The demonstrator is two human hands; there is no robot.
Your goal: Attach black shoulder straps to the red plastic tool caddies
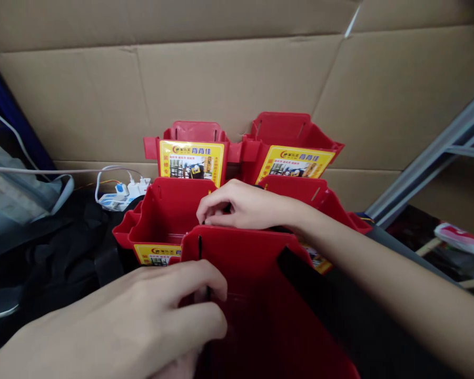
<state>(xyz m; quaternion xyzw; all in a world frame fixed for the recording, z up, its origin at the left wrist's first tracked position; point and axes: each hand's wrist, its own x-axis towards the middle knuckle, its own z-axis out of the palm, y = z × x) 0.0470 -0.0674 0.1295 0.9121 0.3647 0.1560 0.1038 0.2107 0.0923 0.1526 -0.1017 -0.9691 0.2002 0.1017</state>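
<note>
Several red plastic storage bins with yellow labels stand close together before a cardboard wall. The nearest red bin [253, 295] is right under me. My left hand [142, 321] grips its left wall near a slot, fingers curled over the edge. My right hand [237, 205] reaches across to the bin's back rim, fingers bent and pinched on it. Behind it to the left sits another red bin [161, 216]. Two more stand at the back, a left one [191, 145] and a right one [292, 142], which is tilted.
A cardboard wall [229, 79] closes off the back. A white power strip [122, 193] with plugs and cables lies at left on dark cloth [55, 252]. A grey metal rail [438, 152] slants at right. A red-and-white packet [462, 239] lies far right.
</note>
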